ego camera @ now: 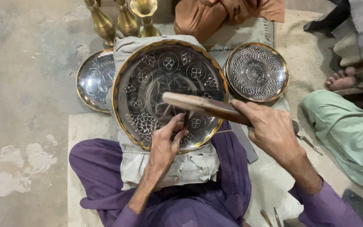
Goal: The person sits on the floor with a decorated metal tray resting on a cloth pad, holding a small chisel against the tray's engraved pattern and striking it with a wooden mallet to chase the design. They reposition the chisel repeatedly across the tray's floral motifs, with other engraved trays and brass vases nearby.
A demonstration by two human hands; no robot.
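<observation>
A large round engraved metal plate (156, 71) with a gold rim rests tilted on a grey cloth-covered cushion (190, 168) on my lap. My left hand (167, 143) sits on the plate's lower edge, fingers pinched around a thin chisel that is mostly hidden. My right hand (272, 130) grips the handle of a wooden mallet (198, 105), whose head hangs over the plate's middle, just above my left hand.
A smaller patterned plate (257, 71) lies to the right, another plate (93, 80) half under the big one at left. Brass vases (124, 19) stand at the back. Another person's bare foot (341, 80) and green-clad leg (349, 130) are at right. Thin tools (309, 143) lie on the mat.
</observation>
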